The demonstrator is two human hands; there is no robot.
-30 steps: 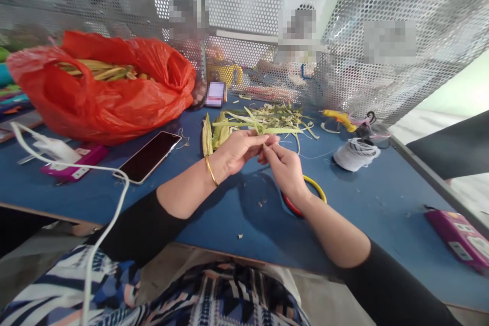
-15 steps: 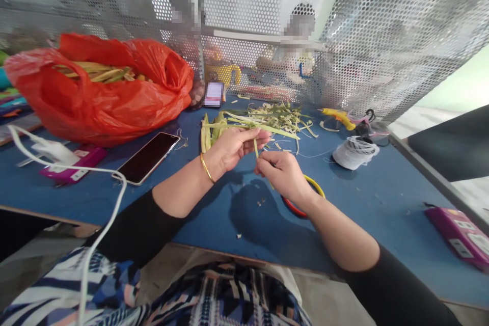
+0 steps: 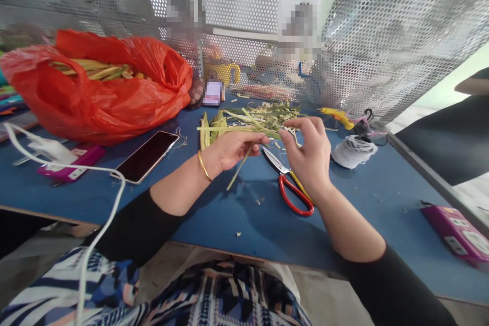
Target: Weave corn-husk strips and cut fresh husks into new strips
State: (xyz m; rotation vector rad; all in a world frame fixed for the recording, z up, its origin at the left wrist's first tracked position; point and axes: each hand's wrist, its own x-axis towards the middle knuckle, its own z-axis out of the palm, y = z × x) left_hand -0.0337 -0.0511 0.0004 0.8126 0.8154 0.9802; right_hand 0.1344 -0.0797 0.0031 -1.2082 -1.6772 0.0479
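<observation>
My left hand (image 3: 239, 150) is closed around pale green husk strips (image 3: 237, 129). One narrow strip (image 3: 240, 170) hangs below its fingers, and longer ones cross above them. My right hand (image 3: 311, 155) has its thumb and index finger at the right end of the strips, seeming to pinch them; the exact contact is hard to see. Beneath that hand, scissors (image 3: 282, 169) with one red and one yellow handle lie on the blue table (image 3: 237, 214). Behind both hands spreads a pile of shredded husk (image 3: 277, 112), with wider husks (image 3: 205, 132) at its left.
A red plastic bag (image 3: 103, 104) of husks stands at the left, near a phone (image 3: 147, 157) and a white cable (image 3: 110, 216). To the right are a ball of white string (image 3: 353, 152), a yellow glue gun (image 3: 338, 117) and a purple power strip (image 3: 456, 232). Perforated metal mesh (image 3: 244, 5) borders the back.
My right hand has moved up and right from below the left hand to the strips' right end. The scissors now show more fully. The narrow strip hangs down to the left.
</observation>
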